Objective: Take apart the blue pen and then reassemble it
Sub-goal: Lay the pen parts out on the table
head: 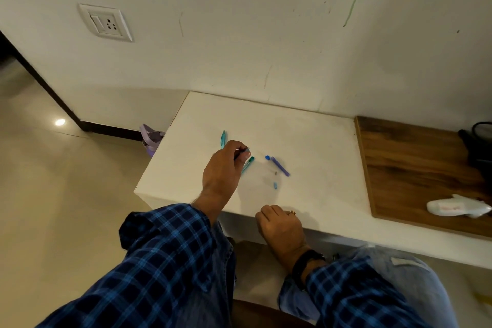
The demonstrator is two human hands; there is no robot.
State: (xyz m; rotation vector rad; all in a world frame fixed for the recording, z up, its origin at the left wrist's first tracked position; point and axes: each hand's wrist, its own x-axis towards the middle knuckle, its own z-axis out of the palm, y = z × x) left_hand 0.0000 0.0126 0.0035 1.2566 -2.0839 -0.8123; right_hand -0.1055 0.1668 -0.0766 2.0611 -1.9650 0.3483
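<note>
The blue pen lies in pieces on the white table (306, 141). Its purple-blue barrel (280, 167) lies at an angle right of centre, with a small blue cap piece (267, 157) at its upper end. A tiny brown bit (276, 173) and a small light-blue tip (275, 185) lie just below the barrel. My left hand (222, 170) hovers left of these parts and pinches a thin dark rod, apparently the refill (241, 154), in its fingertips. My right hand (281, 228) rests at the table's front edge with its fingers loosely curled, and I see nothing in it.
A green pen (249, 163) lies partly under my left hand, and a teal pen (223, 138) lies behind it. A wooden board (415, 168) with a white object (458, 208) adjoins the table on the right. A purple bottle (150, 138) stands on the floor at the left.
</note>
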